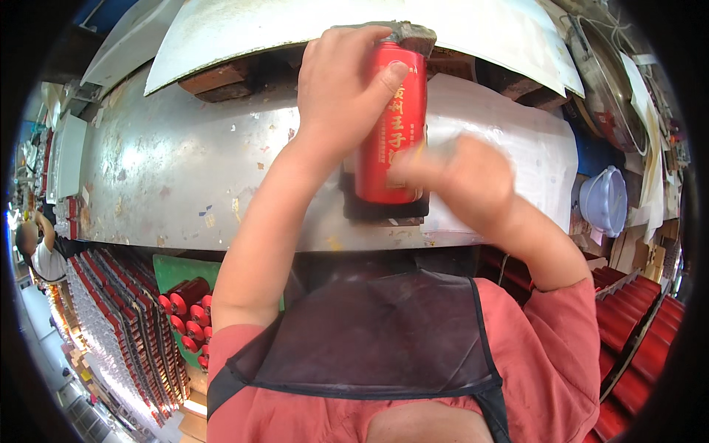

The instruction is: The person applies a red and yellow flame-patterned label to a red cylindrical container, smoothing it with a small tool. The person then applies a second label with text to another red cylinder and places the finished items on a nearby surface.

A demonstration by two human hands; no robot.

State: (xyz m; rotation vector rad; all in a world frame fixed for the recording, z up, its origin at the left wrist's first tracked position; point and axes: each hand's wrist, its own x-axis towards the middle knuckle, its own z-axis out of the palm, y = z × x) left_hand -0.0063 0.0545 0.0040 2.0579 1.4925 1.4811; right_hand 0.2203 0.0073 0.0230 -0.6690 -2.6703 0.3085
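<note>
A red bottle (407, 111) with gold writing lies on its side over a dark rest (386, 210) on the metal table. Its neck end points away from me, against a grey, worn block (416, 37). My left hand (340, 83) grips the neck end, the thumb laid along the printed face. By the lower right part of the bottle is my right hand (471, 174), blurred by motion, its fingers curled and their tips over the red surface. A faint yellowish streak shows at those fingers; whether they hold something small cannot be made out.
A white sheet (498, 138) covers the right of the metal table (166, 166); a white board (238, 39) stands behind on bricks (216, 80). A lilac bucket (601, 199) is at right. Red bottles (194, 315) fill a green crate (166, 266); more red cylinders (628, 310) lie right. A person (47, 249) is far left.
</note>
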